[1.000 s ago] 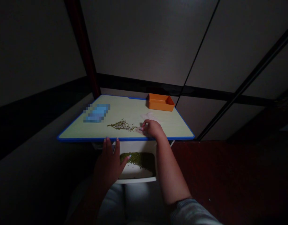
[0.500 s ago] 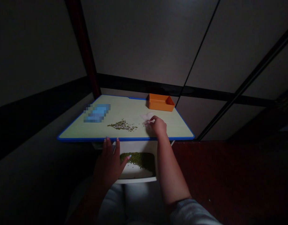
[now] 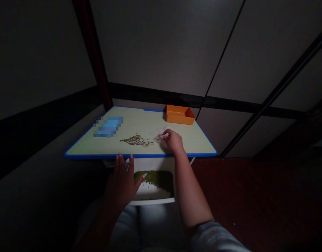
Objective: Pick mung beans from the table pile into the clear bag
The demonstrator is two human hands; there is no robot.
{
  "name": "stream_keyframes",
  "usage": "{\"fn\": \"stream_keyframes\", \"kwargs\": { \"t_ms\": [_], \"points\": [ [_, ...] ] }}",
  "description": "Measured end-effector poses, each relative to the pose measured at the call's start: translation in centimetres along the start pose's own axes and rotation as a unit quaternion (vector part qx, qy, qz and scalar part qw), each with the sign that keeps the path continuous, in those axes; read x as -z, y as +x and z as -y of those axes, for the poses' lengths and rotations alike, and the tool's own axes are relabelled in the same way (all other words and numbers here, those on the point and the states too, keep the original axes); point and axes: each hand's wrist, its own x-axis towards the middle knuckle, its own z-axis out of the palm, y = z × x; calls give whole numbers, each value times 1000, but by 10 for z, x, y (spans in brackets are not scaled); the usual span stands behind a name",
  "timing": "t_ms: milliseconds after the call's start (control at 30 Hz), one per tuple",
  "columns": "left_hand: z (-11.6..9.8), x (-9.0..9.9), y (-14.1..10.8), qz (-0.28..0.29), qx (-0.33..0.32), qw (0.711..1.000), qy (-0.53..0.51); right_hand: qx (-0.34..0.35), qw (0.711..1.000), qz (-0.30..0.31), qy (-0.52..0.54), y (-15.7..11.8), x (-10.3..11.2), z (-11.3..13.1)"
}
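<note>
My left hand [image 3: 122, 185] has its fingers spread, the tips at the front edge of the blue-rimmed table [image 3: 202, 143] and the thumb over a white drawer [image 3: 152, 202]. Green beans [image 3: 155, 177] lie in that drawer, below the tabletop. My right hand [image 3: 173, 140] is over the tabletop, thumb and fingers pinched together; what is between them is too small to name. Around its fingertips lies a thin, clear or whitish plastic piece [image 3: 164, 129]. To the left of it, small green and pale pieces [image 3: 137, 140] are scattered on the tabletop.
An orange open box [image 3: 179, 117] stands at the back right of the table. A blurred blue item [image 3: 109, 126] lies at the left. Pale panels rise behind the table, and a dark red floor shows at the right.
My right hand has moved a little to the left, toward the scattered pieces, still pinched. My left hand has not visibly moved.
</note>
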Motion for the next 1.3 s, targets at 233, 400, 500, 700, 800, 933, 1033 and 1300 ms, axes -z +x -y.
{"fn": "stream_keyframes", "kwargs": {
  "t_ms": [233,400,500,700,800,933,1033,1300],
  "points": [
    [0,0,0,-4,-1,1000,2,66,993,62,80,-1,-1,-7],
    [0,-1,0,-5,-3,1000,0,123,982,116,86,-4,-5,1],
    [1,-1,0,-5,-3,1000,0,105,990,92,17,-5,-6,8],
    [1,-2,0,-15,-10,1000,-6,53,995,70,-58,-6,-2,9],
    [2,-3,1,-15,-11,1000,-8,35,995,66,-60,-6,1,4],
    [2,-2,1,-13,-11,1000,-8,26,996,58,-57,-5,3,-1],
    [1,-1,0,-15,-10,1000,-9,14,997,57,-57,-5,5,-3],
    [0,1,0,-6,2,1000,-17,-33,996,51,-66,-5,11,-4]
  ]
}}
